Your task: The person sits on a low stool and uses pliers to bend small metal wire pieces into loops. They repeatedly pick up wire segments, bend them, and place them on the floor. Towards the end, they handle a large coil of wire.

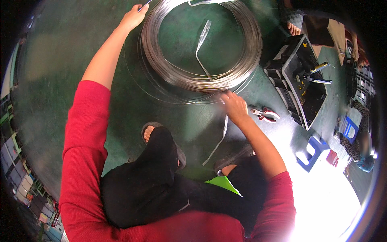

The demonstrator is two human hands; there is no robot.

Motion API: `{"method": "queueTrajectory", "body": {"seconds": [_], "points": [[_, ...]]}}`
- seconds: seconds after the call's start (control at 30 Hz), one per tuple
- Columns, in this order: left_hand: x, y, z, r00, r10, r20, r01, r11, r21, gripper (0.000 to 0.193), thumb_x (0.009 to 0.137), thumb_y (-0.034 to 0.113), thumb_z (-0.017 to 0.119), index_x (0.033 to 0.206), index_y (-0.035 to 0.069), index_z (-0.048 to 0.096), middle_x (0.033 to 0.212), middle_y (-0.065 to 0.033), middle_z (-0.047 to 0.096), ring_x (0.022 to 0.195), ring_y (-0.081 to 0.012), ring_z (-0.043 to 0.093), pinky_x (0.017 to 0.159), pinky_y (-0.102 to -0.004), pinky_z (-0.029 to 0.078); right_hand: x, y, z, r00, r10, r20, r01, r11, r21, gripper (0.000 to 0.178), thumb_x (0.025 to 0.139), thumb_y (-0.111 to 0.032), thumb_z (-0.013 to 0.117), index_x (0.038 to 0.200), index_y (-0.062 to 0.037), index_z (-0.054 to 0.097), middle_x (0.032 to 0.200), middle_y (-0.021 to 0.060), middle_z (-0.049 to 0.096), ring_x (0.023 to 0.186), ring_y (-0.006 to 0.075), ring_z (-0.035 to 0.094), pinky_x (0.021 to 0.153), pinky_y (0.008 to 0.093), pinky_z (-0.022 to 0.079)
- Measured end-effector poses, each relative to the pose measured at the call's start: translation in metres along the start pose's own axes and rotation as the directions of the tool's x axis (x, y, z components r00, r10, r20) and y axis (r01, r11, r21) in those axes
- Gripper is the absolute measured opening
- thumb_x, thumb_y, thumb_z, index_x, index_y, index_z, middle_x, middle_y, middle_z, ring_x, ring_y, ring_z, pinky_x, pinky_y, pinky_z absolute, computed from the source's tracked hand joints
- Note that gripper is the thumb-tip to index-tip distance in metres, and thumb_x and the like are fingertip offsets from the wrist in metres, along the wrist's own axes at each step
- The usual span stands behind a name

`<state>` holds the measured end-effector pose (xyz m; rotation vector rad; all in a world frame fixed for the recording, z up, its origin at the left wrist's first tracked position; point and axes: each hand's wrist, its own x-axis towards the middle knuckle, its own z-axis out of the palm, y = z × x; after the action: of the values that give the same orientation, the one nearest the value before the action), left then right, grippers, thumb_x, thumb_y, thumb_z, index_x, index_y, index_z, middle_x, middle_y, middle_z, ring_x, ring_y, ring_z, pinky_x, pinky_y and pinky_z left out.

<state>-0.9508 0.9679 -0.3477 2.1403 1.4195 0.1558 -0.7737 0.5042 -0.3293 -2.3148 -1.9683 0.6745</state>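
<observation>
A large coil of silvery metal wire (250, 52) lies on the floor ahead of me. Thin loose strands bow out from its left and near sides. Up at the coil's far left, my left hand (134, 19) is closed on a thin, bluish-looking length, apparently wire. My right hand (235, 107) is closed at the coil's near edge, where loose strands run into its fingers; its fingertips are partly blurred. A crinkled clear plastic strip (218, 144) trails from below that hand toward my feet. Another plastic strip (204, 34) wraps the coil and reaches into its middle.
Red-handled pliers (265, 114) lie right of my right hand. Beyond them a tilted black crate (296, 80) holds a yellow-handled tool (320, 67). A blue stool (313, 153) stands farther right. Another person's foot (294, 29) shows by the crate. My legs and sandals are near the coil.
</observation>
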Motion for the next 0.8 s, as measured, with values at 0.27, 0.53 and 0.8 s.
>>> {"method": "queueTrajectory", "body": {"seconds": [0.27, 0.53, 0.8], "points": [[-0.007, -0.019, 0.010, 0.990, -0.111, 0.082, 0.120, 0.987, -0.106, 0.056, 0.096, 0.051, 0.038, 0.129, 0.008, 0.053, 0.128, -0.0162, 0.059, 0.121, -0.0345, 0.052, 0.103, -0.0419, 0.038, 0.018, -0.041, 0.024, 0.995, -0.089, -0.048, 0.082, 0.989, -0.124, 0.013, 0.081, -0.013, 0.057, 0.094, -0.0143, 0.059, 0.081, 0.0032, 0.057, 0.083, 0.0221, 0.061, 0.067, 0.0374, 0.046], [-0.010, -0.020, 0.011, 0.999, -0.003, 0.040, 0.009, 0.989, -0.145, 0.035, 0.096, 0.028, 0.042, 0.117, 0.010, 0.064, 0.104, -0.0080, 0.070, 0.104, -0.0249, 0.063, 0.090, -0.0367, 0.047, -0.001, -0.023, -0.005, 0.939, -0.325, -0.111, 0.313, 0.943, -0.116, 0.015, 0.075, -0.012, 0.059, 0.090, -0.0140, 0.056, 0.095, 0.0025, 0.054, 0.095, 0.0200, 0.054, 0.075, 0.0348, 0.042], [-0.029, -0.006, 0.006, 0.999, 0.036, 0.004, -0.033, 0.948, -0.315, 0.030, 0.098, 0.020, 0.044, 0.117, 0.007, 0.063, 0.099, -0.0098, 0.070, 0.082, -0.0186, 0.068, 0.080, -0.0320, 0.051, 0.002, -0.018, 0.002, 0.929, -0.369, -0.025, 0.356, 0.909, -0.216, 0.015, 0.077, -0.014, 0.058, 0.093, -0.0152, 0.056, 0.092, 0.0017, 0.055, 0.091, 0.0192, 0.055, 0.076, 0.0344, 0.042]]}}
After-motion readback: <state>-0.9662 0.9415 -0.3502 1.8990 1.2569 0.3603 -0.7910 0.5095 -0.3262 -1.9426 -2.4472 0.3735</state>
